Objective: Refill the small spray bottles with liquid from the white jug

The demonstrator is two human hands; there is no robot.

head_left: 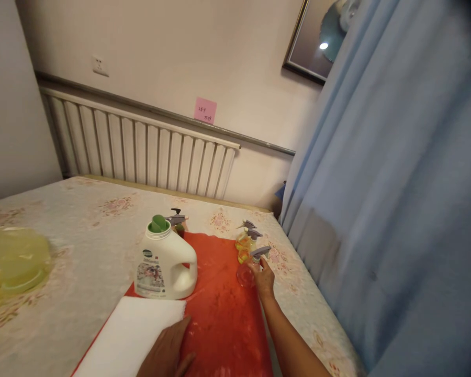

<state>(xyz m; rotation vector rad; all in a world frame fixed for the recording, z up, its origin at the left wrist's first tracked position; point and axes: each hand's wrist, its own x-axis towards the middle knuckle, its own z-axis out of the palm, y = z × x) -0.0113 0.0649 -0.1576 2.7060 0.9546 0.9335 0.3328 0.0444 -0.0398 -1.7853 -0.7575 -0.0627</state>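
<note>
My right hand (265, 280) is closed around the neck of a clear spray bottle (245, 275) with a grey trigger head, at the right edge of a red mat (215, 314). Two more spray bottles (243, 242) with yellowish liquid stand just behind it. Flat near the mat's front lies my left hand (168, 348), fingers stretched out, at the right edge of a folded white cloth or paper (129, 332). Beyond that stands a large cream jug (163, 267) with a handle, a picture label and a green top. Another grey-headed spray bottle (176, 220) is partly hidden behind the jug.
The mat lies on a flower-patterned cover (90, 251). To the left sits a translucent yellow-green plastic thing (18, 262). A blue curtain (377, 183) hangs along the right. A white radiator (141, 146) and a wall with a pink note (205, 110) are at the back.
</note>
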